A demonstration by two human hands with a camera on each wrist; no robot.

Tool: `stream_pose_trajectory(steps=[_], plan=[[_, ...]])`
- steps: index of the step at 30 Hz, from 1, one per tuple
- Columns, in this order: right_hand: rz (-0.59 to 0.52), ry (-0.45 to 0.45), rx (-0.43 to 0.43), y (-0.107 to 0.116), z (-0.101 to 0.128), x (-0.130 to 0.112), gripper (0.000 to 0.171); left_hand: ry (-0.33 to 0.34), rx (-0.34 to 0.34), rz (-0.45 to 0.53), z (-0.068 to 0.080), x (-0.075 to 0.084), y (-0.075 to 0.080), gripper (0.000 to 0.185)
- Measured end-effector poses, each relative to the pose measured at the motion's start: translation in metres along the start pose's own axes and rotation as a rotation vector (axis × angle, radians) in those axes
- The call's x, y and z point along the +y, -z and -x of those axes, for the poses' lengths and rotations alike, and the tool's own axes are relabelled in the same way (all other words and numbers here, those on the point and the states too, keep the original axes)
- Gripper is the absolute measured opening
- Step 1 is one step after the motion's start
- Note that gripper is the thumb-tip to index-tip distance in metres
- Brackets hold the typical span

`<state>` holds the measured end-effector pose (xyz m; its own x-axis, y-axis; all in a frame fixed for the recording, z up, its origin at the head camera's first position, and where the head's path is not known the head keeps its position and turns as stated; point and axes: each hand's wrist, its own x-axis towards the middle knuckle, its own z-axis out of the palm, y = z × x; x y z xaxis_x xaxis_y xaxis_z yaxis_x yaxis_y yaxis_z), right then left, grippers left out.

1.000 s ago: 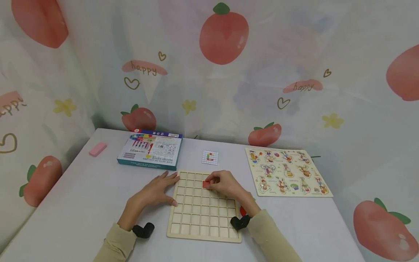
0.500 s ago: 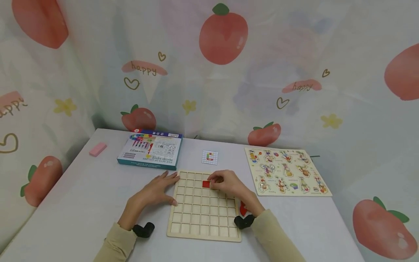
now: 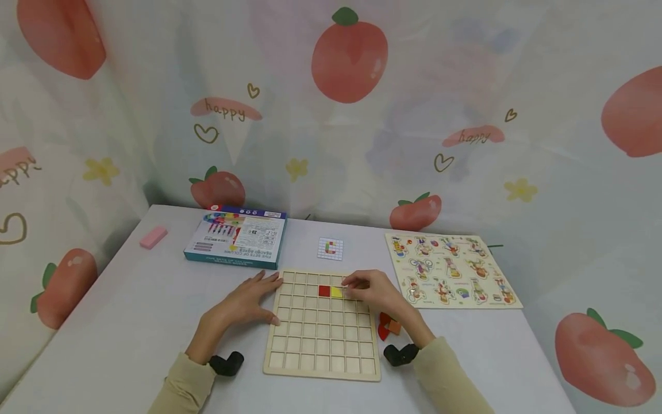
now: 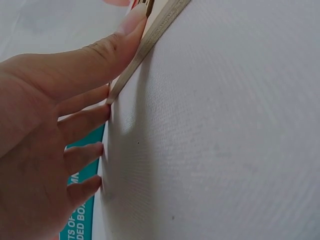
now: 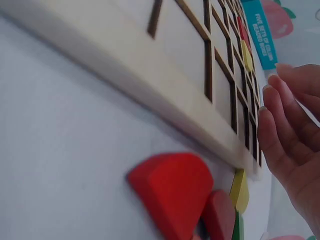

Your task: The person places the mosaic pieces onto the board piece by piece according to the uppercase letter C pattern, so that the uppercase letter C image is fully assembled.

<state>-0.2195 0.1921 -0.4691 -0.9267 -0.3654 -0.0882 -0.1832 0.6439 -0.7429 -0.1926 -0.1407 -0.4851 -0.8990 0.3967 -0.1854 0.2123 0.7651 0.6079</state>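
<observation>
The left hand (image 3: pixel 248 302) lies spread against the left edge of the wooden board (image 3: pixel 323 330), holding nothing. On it sit a red square (image 3: pixel 324 291), then a yellow square (image 3: pixel 336 292), just left of the nearer right hand (image 3: pixel 374 289), whose loosely bent fingers hold nothing.

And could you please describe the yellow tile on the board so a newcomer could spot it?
Start from the wooden grid board on the white table. Near its far edge is a red tile. The yellow tile lies just right of that, by the right hand, the only yellow piece on the board.
</observation>
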Motion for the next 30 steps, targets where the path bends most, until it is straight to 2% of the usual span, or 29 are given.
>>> stream_pose_trajectory(steps=[4,11,30], plan=[[-0.007,-0.004,0.002,0.007,0.004,0.004,0.014,-0.008,0.003,-0.004,0.0,0.0,0.001,0.097],[0.005,0.013,0.012,0.018,0.013,0.017,0.016,0.016,0.001,0.009,0.0,0.002,0.003,0.097],[0.049,-0.051,0.056,0.039,0.034,0.037,0.017,0.022,-0.004,0.012,0.002,0.002,0.002,0.098]])
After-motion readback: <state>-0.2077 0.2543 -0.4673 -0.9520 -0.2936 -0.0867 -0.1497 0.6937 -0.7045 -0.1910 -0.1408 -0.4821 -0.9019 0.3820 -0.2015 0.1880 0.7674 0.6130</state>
